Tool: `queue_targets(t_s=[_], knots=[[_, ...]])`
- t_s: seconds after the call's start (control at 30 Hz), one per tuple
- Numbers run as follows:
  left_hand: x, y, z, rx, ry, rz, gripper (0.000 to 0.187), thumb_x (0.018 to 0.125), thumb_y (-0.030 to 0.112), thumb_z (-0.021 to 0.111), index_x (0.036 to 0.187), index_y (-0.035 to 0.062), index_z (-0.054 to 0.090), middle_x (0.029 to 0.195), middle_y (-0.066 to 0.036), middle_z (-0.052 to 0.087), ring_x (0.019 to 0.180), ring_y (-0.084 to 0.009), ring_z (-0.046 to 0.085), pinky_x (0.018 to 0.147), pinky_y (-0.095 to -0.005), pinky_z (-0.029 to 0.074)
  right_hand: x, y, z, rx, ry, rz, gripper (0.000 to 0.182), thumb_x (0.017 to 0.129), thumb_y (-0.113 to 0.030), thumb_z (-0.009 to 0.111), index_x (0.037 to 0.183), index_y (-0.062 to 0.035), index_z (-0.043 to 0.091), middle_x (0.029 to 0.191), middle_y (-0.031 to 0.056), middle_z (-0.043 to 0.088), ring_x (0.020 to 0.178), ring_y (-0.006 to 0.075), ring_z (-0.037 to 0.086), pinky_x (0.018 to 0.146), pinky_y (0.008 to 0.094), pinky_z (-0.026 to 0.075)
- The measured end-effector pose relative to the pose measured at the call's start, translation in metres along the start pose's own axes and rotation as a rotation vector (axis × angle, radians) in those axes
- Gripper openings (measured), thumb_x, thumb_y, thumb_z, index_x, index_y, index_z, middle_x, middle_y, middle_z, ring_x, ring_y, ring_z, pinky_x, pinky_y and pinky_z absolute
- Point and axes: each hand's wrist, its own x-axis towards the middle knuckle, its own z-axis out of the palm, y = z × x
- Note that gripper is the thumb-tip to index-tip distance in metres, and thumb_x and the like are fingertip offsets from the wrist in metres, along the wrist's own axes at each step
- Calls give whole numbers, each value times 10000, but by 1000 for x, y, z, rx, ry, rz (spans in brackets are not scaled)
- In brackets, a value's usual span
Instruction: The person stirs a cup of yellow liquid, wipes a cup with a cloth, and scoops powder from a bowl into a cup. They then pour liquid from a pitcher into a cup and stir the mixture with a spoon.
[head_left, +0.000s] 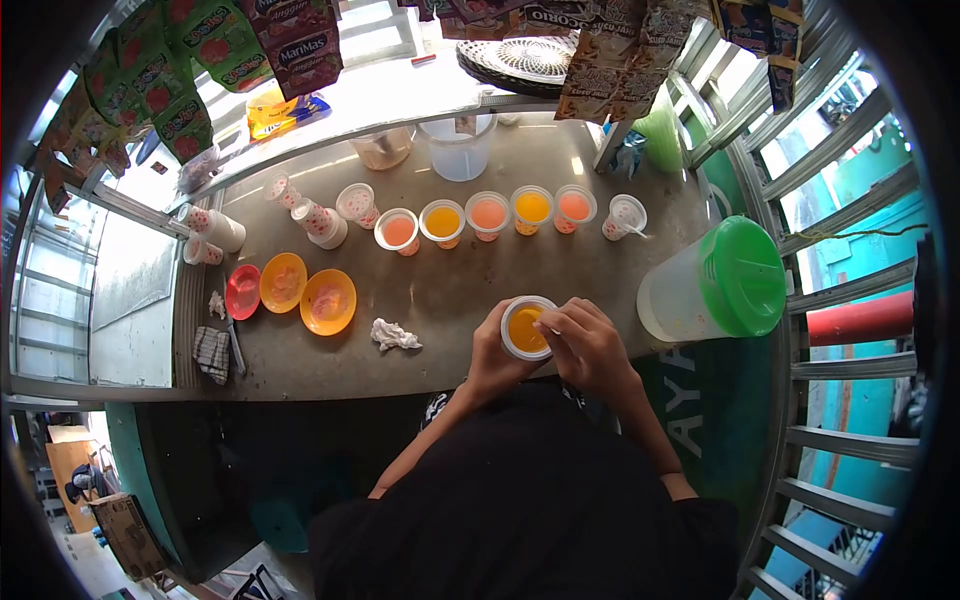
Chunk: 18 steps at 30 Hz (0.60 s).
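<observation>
Okay, your left hand (492, 350) has its grip wrapped round a cup of orange drink (525, 335) at the tabletop (460, 295)'s near edge; your right hand (592, 345) pinches over its rim, contents unclear. Five filled cups (487, 214) stand beyond.

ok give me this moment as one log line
left hand: holds cup of orange liquid | right hand: fingers over cup's opening | counter: five filled cups in a row

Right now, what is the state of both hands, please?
Left hand: closed around the cup of orange drink.
Right hand: pinched over the cup; anything held cannot be told.
</observation>
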Motion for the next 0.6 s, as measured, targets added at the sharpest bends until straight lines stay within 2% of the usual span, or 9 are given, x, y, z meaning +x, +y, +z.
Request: queue_targets(t_s=[0.17,0.27,0.6], knots=[[0,0,-2,-6,12,-14,516,681,92,847,1121,-2,594,1027,-120,663,929,-218,671,813,-317,534,-2,-6,-4,101,-26,80,132,821,7,668,936,-12,605,797,141,617,712,316,593,668,414,480],[0,0,-2,-12,10,-14,515,678,83,844,1119,-3,593,1027,-122,662,934,-218,670,814,-320,533,-2,-4,4,140,16,10,139,820,6,673,941,-11,607,798,142,620,715,317,600,673,412,484],[0,1,-1,-7,21,0,516,680,85,842,1123,-5,593,1030,-125,660,939,-220,669,818,-324,533,9,-3,-3,5,-15,30,125,832,-8,665,941,-12,604,780,135,616,694,308,590,653,417,476]])
